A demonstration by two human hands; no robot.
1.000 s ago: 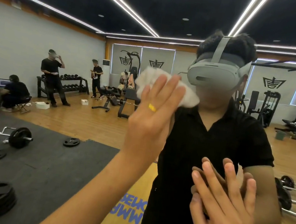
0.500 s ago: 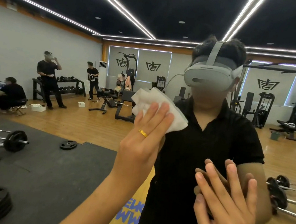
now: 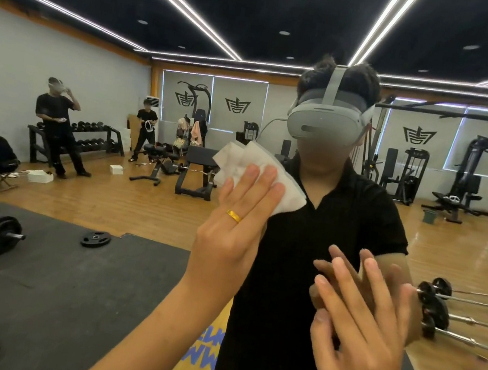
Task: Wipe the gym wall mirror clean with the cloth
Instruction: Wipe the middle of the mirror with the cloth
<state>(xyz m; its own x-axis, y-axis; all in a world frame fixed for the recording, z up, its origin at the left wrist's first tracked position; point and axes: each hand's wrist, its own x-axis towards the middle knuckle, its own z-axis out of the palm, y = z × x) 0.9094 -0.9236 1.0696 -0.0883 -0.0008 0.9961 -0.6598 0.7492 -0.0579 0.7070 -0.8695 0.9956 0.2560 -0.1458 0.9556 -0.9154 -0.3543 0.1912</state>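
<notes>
The mirror [image 3: 64, 278] is filling the whole frame. In its left half, weight plates [image 3: 95, 238] and a dumbbell rack [image 3: 91, 136] are being reflected sharply, and no smear, streak or wet trail is being shown there.

Just left of centre, the cloth [image 3: 239, 162] is being pressed flat against the glass by the left hand [image 3: 231, 240]. Its fingers [image 3: 254, 192] are being held straight and close together, not curled round the cloth, and a gold ring [image 3: 233, 216] is being worn on one of them. The cloth is white and folded in several layers. It is looking soft and dry, and its upper edges are being left free above the fingertips, at about mid-height of the frame.

At the lower right, the right hand [image 3: 362, 335] is being laid flat on the glass with its fingers spread and nothing held, its fingertips being met by those of its reflection [image 3: 328, 270].

The task is being judged as under way, with a wiping stroke being made over the central glass. How much has been cleaned cannot be told, since no dirt is being shown and the mirror's edges are lying outside the frame.
</notes>
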